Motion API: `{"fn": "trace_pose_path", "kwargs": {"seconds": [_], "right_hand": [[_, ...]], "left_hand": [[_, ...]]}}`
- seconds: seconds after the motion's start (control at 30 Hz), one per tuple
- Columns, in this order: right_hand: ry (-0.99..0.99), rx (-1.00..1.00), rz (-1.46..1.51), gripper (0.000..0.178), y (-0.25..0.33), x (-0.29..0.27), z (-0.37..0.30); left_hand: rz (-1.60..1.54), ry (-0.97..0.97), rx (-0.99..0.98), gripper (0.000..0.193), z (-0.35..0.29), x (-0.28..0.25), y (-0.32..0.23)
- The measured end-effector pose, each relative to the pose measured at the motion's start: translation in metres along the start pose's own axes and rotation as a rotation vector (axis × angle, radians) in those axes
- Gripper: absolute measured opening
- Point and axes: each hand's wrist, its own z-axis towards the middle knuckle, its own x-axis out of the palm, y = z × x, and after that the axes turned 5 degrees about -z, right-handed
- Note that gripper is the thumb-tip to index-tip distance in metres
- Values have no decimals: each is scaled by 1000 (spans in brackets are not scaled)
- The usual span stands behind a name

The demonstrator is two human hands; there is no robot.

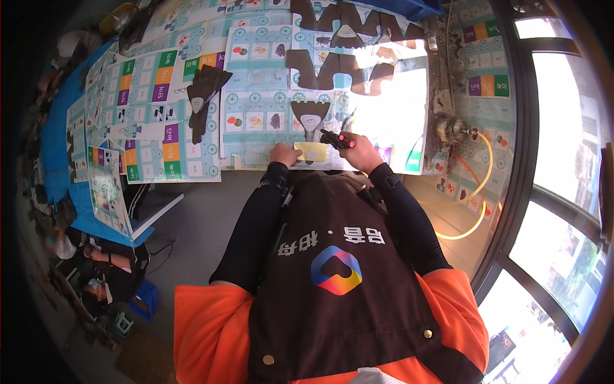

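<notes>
My right hand [363,155] is closed around a small black hand tool [332,139] with pink-red ends, held just right of a yellow card [310,152]. At the card's left edge, my left hand [285,155] has its fingers curled and grips that edge. Just beyond the card lies a dark brown fan-shaped piece [311,107] with a pale oval patch, its narrow tail pointing toward me. Whether the tool touches the card or the piece, I cannot tell.
Printed sheets [256,96] cover the worktable. Farther back lie dark zigzag cut pieces [342,69], and a stack of dark pieces [203,99] sits to the left. A yellow hose [490,168] loops from a metal fitting [453,130] at right. People sit at far left.
</notes>
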Motion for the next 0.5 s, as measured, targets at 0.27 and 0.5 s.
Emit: {"fn": "trace_pose_path", "kwargs": {"seconds": [0.27, 0.5], "right_hand": [[-231, 145, 67, 26, -5, -1, 3], [-88, 138, 99, 25, -1, -2, 4]], "left_hand": [[-117, -18, -5, 30, -2, 1, 1], [-14, 5, -42, 29, -8, -7, -9]]}}
